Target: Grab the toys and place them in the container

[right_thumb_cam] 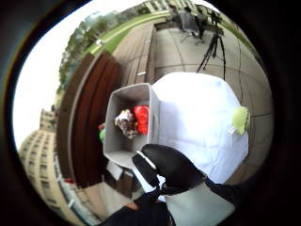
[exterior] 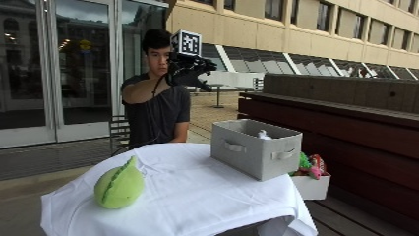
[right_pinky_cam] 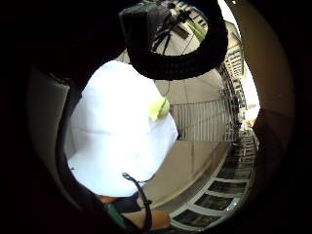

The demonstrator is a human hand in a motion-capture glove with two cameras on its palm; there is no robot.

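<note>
My gloved right hand [exterior: 190,71] is raised high above the table's far side, its fingers spread and holding nothing. A green plush toy [exterior: 119,186] lies on the white tablecloth [exterior: 196,196] near the front left corner. The grey fabric container [exterior: 256,147] stands on the right part of the table. In the thumb side palm view I look down into the container [right_thumb_cam: 117,141] and see a red toy [right_thumb_cam: 141,118] and a mottled toy [right_thumb_cam: 125,123] inside it, with the green toy [right_thumb_cam: 240,119] far off on the cloth. A gloved finger [right_thumb_cam: 171,167] shows close to the camera.
A small white box [exterior: 311,186] with colourful toys sits low beside the table on the right. A dark wooden bench and wall [exterior: 340,108] run behind it. A tripod [right_thumb_cam: 214,47] stands on the paving further off.
</note>
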